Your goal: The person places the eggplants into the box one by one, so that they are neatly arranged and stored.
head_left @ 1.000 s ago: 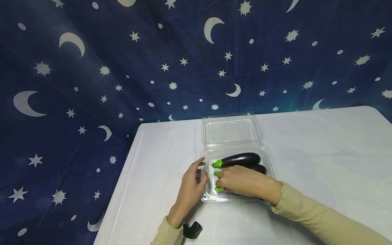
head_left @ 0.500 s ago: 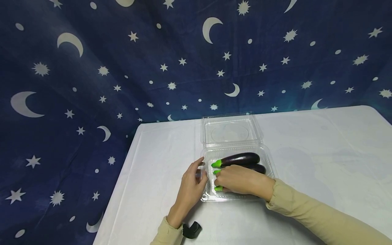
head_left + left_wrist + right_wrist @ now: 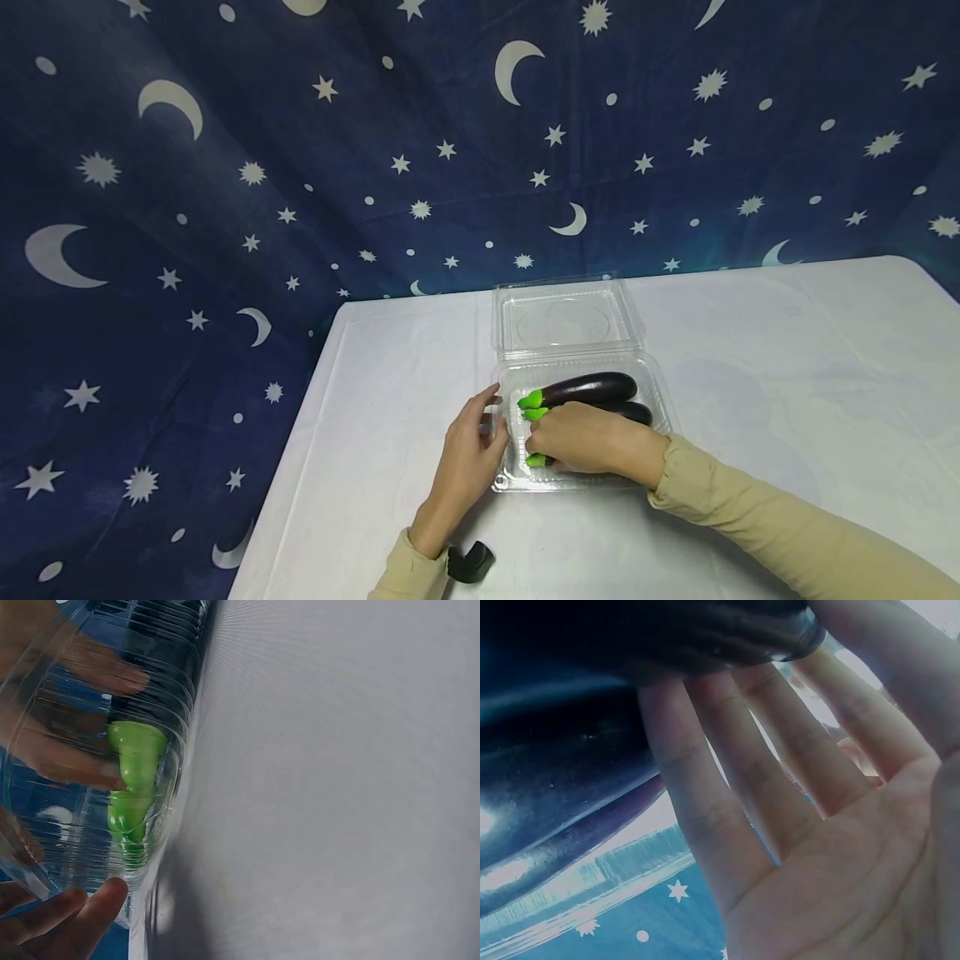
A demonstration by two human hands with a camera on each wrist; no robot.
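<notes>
A clear plastic clamshell container (image 3: 558, 484) lies open with dark purple eggplants inside, their green stems pointing left. My right hand (image 3: 581, 437) reaches in from the right and holds the nearest eggplant (image 3: 537, 460), covering most of it. In the right wrist view its fingertips press on the dark skin of that eggplant (image 3: 705, 637). Behind lie the middle eggplant (image 3: 633, 411), partly hidden by the hand, and the far eggplant (image 3: 592, 388). At the container's left side my left hand (image 3: 465, 458) rests with fingers and thumb spread, fingertips (image 3: 112, 892) right at its wall.
The container's lid (image 3: 558, 325) is folded back flat towards the rear edge of the white-covered table (image 3: 405, 375). A small black curved object (image 3: 471, 563) lies beside the left wrist. A dark blue curtain (image 3: 450, 200) with moons and stars hangs behind.
My right hand has shifted slightly left over the container. More of the middle eggplant's green stem shows, a little farther back. The left hand stays in place.
</notes>
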